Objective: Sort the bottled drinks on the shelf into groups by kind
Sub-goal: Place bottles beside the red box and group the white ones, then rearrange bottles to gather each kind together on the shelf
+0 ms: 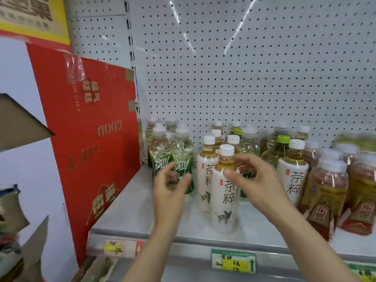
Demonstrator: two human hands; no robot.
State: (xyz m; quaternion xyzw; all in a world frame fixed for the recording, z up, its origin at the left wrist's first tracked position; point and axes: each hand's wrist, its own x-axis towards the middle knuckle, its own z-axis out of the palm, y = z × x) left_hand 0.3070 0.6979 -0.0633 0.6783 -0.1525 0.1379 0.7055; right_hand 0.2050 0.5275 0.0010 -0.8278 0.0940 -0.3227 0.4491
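Reaching over the shelf, both hands hover with fingers loosely curled, holding nothing. Left hand fronts a green-label bottle; right hand is beside a white tea bottle.

hands – 2 | lime-capped bottles – 2 | price tags – 2

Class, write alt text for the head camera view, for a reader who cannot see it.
A person's left hand and right hand reach, fingers loosely curled, toward a white-labelled tea bottle at the front of a shop shelf, with green-labelled bottles to its left.
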